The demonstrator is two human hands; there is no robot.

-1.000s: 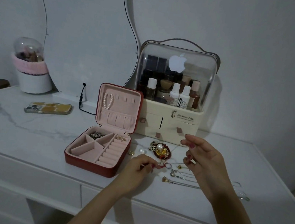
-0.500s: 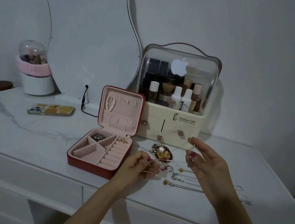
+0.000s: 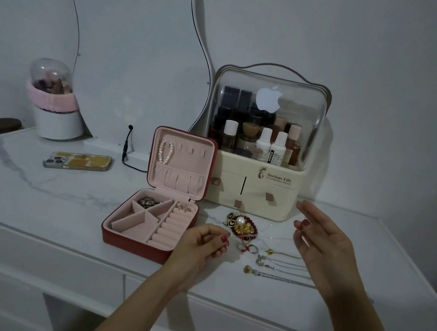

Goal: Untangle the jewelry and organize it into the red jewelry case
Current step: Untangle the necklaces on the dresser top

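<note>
Head view: red case (image 3: 130,242) open, pearl bracelet (image 3: 165,152) in lid; left hand (image 3: 199,245) curled, grip unclear; right hand (image 3: 326,244) open.

A single head-worn wide-angle camera is looking forward and down from above the hands, facing the wall, taking in the left hand (image 3: 203,242), right hand (image 3: 324,245) and white tabletop (image 3: 42,198) at arm's reach.

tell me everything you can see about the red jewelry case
The red jewelry case sits open on the white marble-look tabletop, left of the loose jewelry. Its outside looks like red leatherette, its lining pink velvet. The lid stands upright with a pearl bracelet hung inside above a gathered pocket. The base has angled compartments, one holding dark jewelry, plus ring rolls. Neither hand touches it.
</note>
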